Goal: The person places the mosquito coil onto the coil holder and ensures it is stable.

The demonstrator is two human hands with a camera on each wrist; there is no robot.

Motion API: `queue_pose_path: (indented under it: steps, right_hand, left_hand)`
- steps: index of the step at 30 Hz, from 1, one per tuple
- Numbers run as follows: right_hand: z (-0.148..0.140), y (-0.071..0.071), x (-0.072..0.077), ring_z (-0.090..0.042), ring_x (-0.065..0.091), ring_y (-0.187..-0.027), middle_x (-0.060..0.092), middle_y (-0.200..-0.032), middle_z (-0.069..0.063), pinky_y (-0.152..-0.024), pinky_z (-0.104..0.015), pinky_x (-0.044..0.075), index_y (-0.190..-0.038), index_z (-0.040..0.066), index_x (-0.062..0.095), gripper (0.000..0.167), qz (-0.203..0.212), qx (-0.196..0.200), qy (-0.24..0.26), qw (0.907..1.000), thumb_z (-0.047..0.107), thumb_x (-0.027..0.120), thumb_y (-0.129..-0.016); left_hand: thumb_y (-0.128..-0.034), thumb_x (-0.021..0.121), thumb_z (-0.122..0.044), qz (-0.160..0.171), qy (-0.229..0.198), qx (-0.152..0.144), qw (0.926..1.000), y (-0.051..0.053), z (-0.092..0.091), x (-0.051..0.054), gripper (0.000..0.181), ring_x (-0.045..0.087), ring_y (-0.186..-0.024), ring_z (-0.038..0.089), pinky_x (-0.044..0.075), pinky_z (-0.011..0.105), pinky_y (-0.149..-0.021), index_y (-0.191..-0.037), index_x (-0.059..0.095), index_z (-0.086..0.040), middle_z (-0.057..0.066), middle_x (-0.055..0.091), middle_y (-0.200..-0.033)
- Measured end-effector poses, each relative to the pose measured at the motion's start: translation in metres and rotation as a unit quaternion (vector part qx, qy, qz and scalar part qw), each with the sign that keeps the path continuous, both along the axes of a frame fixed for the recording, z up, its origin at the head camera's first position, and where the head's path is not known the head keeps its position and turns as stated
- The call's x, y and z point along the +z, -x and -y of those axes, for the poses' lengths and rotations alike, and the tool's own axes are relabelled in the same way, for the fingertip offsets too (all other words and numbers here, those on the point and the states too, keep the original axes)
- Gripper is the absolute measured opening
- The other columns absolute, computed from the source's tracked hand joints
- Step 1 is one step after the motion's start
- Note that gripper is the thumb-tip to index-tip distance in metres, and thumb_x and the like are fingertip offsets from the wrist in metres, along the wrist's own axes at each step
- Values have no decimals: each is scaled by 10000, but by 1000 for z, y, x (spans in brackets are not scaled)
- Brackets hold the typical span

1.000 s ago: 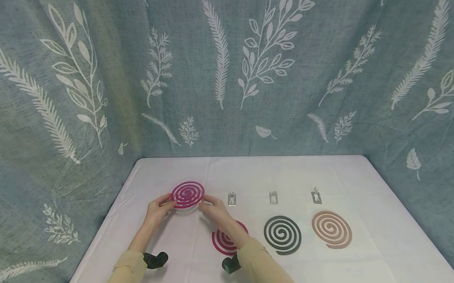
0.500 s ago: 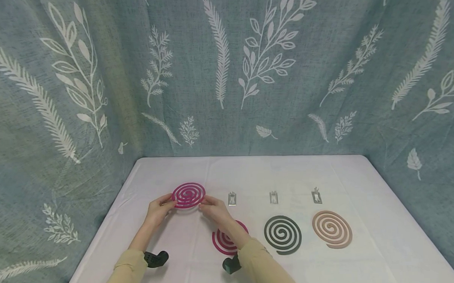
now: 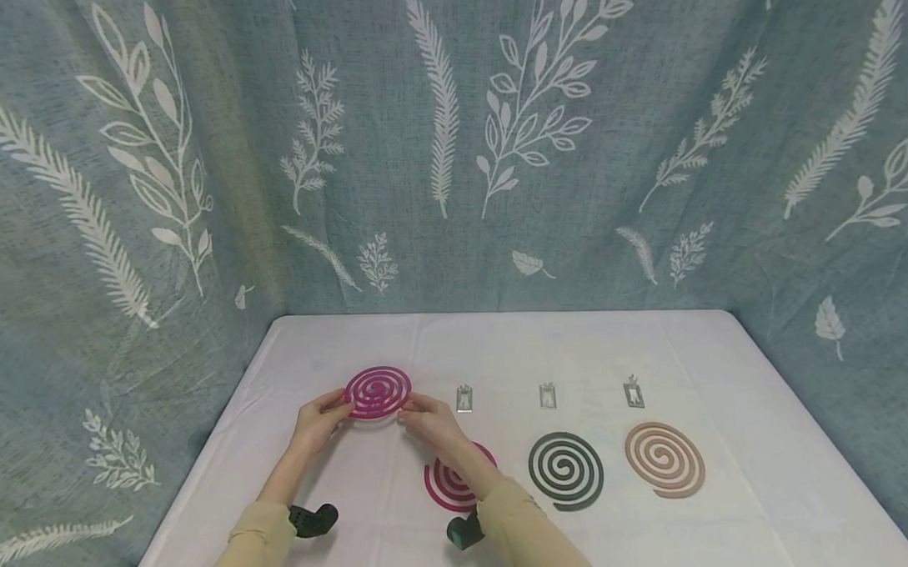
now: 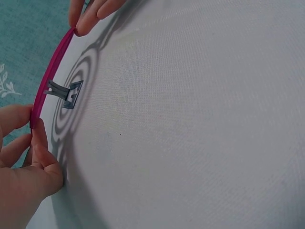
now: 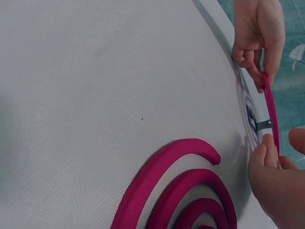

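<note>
A magenta mosquito coil (image 3: 378, 389) is held level above the table at the left, between both hands. My left hand (image 3: 315, 426) pinches its left edge, and my right hand (image 3: 433, 422) pinches the right edge. Under the coil stands a small metal coil stand (image 4: 72, 94), its upright prong reaching the coil's underside near the middle; the right wrist view shows the same stand (image 5: 263, 125). In the head view the coil hides this stand. A second magenta coil (image 5: 164, 169) lies flat below my right forearm, partly covered by it in the head view.
A dark green coil (image 3: 539, 472) and a tan coil (image 3: 693, 463) lie flat to the right. Behind the flat coils are three flat metal stands, left (image 3: 464, 411), middle (image 3: 548, 408) and right (image 3: 634, 405). A patterned curtain (image 3: 453, 258) surrounds the white table (image 3: 767, 439).
The held coil has shifted very slightly right and down in the head view. Both hands keep their pinch on its edges; the other things stay put.
</note>
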State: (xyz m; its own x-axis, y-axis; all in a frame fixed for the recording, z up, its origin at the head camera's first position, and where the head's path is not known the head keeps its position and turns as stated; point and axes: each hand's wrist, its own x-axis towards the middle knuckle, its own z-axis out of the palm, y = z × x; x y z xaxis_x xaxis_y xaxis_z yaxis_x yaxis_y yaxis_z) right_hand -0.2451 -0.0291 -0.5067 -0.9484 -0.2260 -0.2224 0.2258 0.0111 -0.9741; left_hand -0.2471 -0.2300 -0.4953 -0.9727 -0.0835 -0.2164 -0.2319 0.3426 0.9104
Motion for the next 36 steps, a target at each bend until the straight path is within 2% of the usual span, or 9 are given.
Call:
queue_pose_path:
  steps: [23,36]
  right_hand:
    - [-4,2,-6,-243,575,-1180,585,-1275,-151,-1040,-389,438,-1393,-34,414,564,247,77,278,9993,98,613,-882]
    - [-4,2,-4,-211,584,-1150,583,-1274,-157,-1022,-372,456,-1387,-42,419,555,214,78,283,9993,106,609,-887]
  left_hand:
    - [-959,521,-157,83,-48,41,9999,0,-1,0,559,415,-1310,391,389,427,-1081,-1423,317,77,297,392,-1421]
    - [-960,531,-166,72,-54,26,10000,1,-1,0,556,438,-1285,379,446,382,-1024,-1409,334,95,302,405,-1408]
